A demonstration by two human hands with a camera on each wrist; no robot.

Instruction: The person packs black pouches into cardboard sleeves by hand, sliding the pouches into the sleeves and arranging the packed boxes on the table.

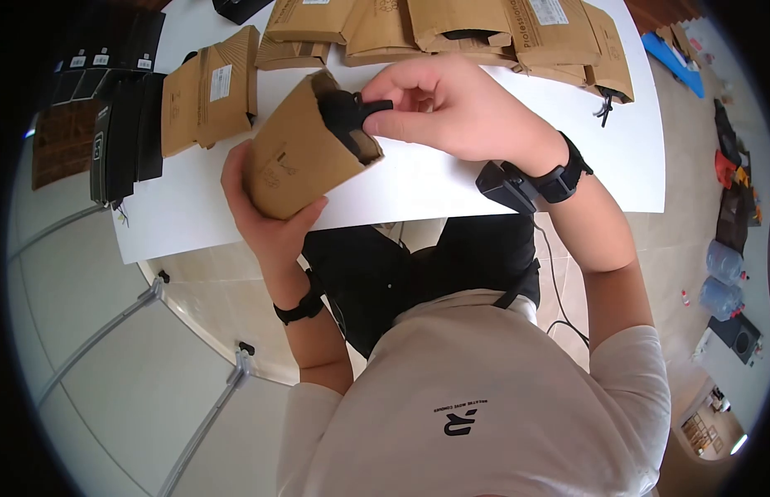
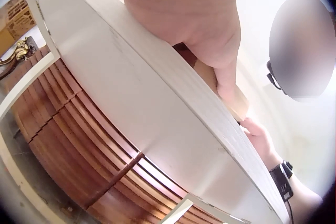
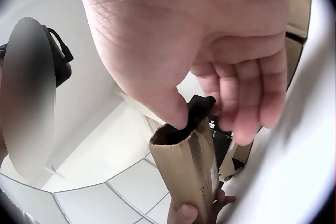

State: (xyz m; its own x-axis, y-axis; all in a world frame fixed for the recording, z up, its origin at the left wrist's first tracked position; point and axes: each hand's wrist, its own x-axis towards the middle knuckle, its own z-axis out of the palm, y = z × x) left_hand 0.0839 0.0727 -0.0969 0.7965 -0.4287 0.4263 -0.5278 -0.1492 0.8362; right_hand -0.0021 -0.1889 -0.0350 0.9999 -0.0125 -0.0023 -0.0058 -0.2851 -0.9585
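Note:
In the head view my left hand [image 1: 273, 238] grips a small brown cardboard box [image 1: 287, 153] from below, fingers on one side and thumb on the other. The box tilts, its open end facing my right hand [image 1: 472, 108]. Between thumb and forefinger, that hand pinches a black strip-like end of a soft-looking black item [image 1: 342, 112] at the box mouth. Its remainder sits inside the box, hidden. The right wrist view shows the open cardboard rim with the black item [image 3: 198, 111] sticking out beside my thumb. My other right fingers are loosely bent, away from the box.
Several similar cardboard boxes [image 1: 385, 33] lie along the far side of the white table [image 1: 451, 190]. Another brown box [image 1: 211, 91] lies to the left, beside black boxes [image 1: 124, 141]. A cable [image 1: 559, 290] hangs from the right wrist camera.

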